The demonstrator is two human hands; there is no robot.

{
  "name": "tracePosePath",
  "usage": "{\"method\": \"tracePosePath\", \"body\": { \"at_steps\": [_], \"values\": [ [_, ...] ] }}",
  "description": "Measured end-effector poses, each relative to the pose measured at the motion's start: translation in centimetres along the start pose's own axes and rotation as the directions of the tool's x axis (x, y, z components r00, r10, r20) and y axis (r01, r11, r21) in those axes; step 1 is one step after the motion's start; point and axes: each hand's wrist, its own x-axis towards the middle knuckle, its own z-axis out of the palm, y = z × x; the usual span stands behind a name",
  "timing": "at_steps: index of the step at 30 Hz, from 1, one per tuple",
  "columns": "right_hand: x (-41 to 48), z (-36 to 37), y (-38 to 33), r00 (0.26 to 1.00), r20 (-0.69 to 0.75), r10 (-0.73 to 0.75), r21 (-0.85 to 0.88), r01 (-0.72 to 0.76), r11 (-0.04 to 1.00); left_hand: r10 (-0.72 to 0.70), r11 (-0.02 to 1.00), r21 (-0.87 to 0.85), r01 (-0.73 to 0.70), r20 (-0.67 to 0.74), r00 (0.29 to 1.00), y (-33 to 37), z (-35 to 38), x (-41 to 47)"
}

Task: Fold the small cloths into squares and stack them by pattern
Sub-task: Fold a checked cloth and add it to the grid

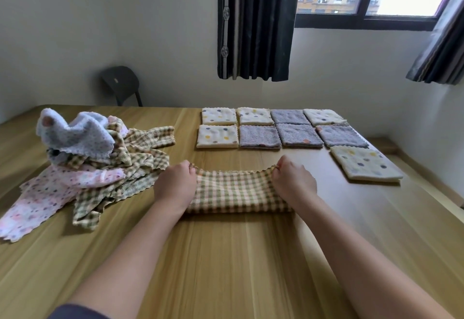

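Observation:
A green-and-cream checked cloth [234, 192] lies folded in half as a long strip on the wooden table [226, 256]. My left hand [175, 185] pinches its far left corner and my right hand [293, 183] pinches its far right corner. To the left sits a heap of unfolded cloths [95, 158]: a blue dotted one on top, checked ones in the middle, a pink dotted one [42, 200] spread at the front. Behind the strip lie folded squares in rows, cream dotted [218, 136] and purple [259, 136]. Another cream dotted square [365, 163] lies apart at the right.
A dark chair [121, 84] stands against the wall behind the table's far left. Dark curtains [256, 22] hang beside a window at the back right. The table's right edge runs close to the folded squares.

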Motion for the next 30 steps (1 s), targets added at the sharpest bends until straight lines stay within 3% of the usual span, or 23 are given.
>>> {"method": "tracePosePath", "body": {
  "at_steps": [9,12,15,18,19,21,23,24,30],
  "values": [
    [0.9,0.8,-0.3,0.999,-0.049,0.007,-0.208,-0.017,0.978,0.055,0.971,0.233,-0.044,-0.041,0.998,-0.1,1.2,1.0],
    [0.7,1.1,-0.4,0.999,-0.041,0.022,-0.223,-0.031,0.974,0.069,0.967,0.248,-0.055,-0.049,0.996,0.2,1.3,0.8],
    [0.0,0.8,-0.4,0.996,-0.089,-0.028,-0.203,0.01,0.979,0.083,0.982,0.178,-0.056,-0.152,0.985,0.2,1.0,0.5],
    [-1.4,0.9,-0.6,0.957,-0.202,-0.21,-0.198,0.17,0.965,0.297,0.954,0.11,-0.28,-0.218,0.929,0.5,0.9,0.0],
    [-2.1,1.1,-1.0,0.953,-0.164,-0.256,-0.165,0.229,0.959,0.369,0.929,0.063,-0.364,-0.15,0.917,0.7,1.0,-0.2],
    [-3.8,1.9,-1.8,0.959,0.025,-0.284,-0.09,0.285,0.954,0.423,0.906,-0.057,-0.419,0.124,0.898,1.2,1.4,-0.7],
    [-4.9,2.9,-2.0,0.945,0.231,-0.231,-0.122,0.264,0.957,0.412,0.902,-0.041,-0.43,0.385,0.826,1.0,2.1,-0.8],
    [-4.9,3.2,-1.9,0.938,0.283,-0.201,-0.15,0.251,0.956,0.396,0.899,-0.011,-0.439,0.45,0.8,0.8,2.3,-0.7],
    [-3.2,2.7,-0.4,0.959,0.281,-0.046,-0.201,0.106,0.974,0.311,0.916,0.066,-0.397,0.511,0.801,0.9,2.5,-1.1]
  ]
}}
